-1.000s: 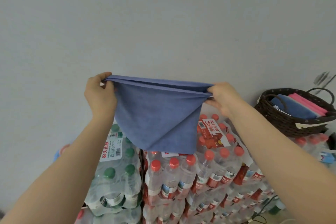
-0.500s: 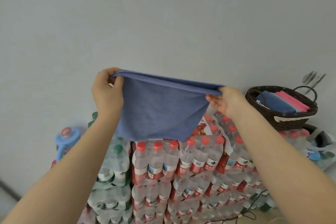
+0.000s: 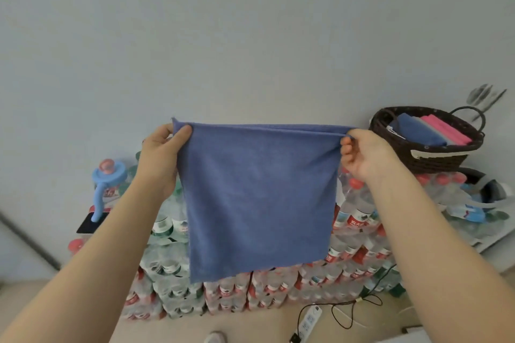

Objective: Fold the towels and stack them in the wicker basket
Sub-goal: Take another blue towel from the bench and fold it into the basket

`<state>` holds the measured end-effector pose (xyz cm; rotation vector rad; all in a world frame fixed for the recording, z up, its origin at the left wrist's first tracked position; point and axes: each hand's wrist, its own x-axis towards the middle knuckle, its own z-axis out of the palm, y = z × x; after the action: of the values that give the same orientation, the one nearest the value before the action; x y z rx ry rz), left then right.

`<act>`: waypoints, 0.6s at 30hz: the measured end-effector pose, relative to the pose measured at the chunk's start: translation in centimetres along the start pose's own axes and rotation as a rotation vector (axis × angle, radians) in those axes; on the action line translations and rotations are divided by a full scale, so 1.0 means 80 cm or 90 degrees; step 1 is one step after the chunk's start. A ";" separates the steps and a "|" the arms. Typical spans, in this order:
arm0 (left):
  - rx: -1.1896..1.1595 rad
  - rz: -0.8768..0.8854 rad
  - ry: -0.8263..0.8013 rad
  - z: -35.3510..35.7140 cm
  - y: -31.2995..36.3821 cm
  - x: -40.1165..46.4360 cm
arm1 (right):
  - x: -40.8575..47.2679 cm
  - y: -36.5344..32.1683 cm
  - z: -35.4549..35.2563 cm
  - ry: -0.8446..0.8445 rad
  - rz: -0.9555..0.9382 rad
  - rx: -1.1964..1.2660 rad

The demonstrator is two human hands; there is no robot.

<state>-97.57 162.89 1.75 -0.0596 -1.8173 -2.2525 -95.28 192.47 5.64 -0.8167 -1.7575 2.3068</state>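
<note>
Against a Bare Wall, a Blue Towel Held Up by Two Corners

Before a plain grey-white wall, a person holds a blue towel out at arm's length, its top edge pulled straight and level between the two hands. The left hand pinches the upper left corner, thumb in front of the cloth and fingers curled behind it. The right hand pinches the upper right corner, its fingers curled round the hem. Two layers show along the top edge, so the towel hangs doubled, with its lower edge slanting down toward the left.

Behind the cloth stand stacked shrink-wrapped packs of water bottles, red-capped at the centre and right, green-capped at the left; the towel hides the middle of the stack. On top of the packs at the right sits the dark wicker basket, well apart from the held towel, with folded blue and pink towels lying inside it. At the left, a light blue bottle with a looped handle stands on the packs, and a dark flat object lies just below it.

Beige floor runs along the foot of the stack, where a white power strip lies with black cords looping beside it.
</note>
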 end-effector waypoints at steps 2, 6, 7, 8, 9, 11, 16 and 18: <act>0.065 -0.053 0.024 -0.012 -0.032 0.005 | 0.016 0.021 -0.002 -0.004 0.054 -0.192; 0.111 -0.156 0.032 -0.030 -0.082 0.030 | 0.048 0.051 0.005 -0.022 0.139 -0.266; 0.112 -0.170 0.023 -0.032 -0.090 0.038 | 0.056 0.055 0.009 -0.026 0.161 -0.223; 0.113 -0.179 0.010 -0.033 -0.098 0.047 | 0.064 0.059 0.014 -0.025 0.175 -0.167; 0.112 -0.185 -0.004 -0.033 -0.104 0.057 | 0.073 0.063 0.022 -0.022 0.181 -0.108; 0.115 -0.198 -0.023 -0.032 -0.115 0.080 | 0.091 0.069 0.039 -0.014 0.173 -0.020; 0.224 -0.169 -0.082 -0.037 -0.137 0.150 | 0.143 0.072 0.086 0.023 0.106 -0.041; 0.253 -0.159 -0.115 -0.037 -0.144 0.175 | 0.164 0.077 0.104 0.012 0.085 -0.101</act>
<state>-113.28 159.94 -7.37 0.0384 -2.4588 -2.0440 -109.09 188.80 -3.04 -1.0087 -1.9542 2.2520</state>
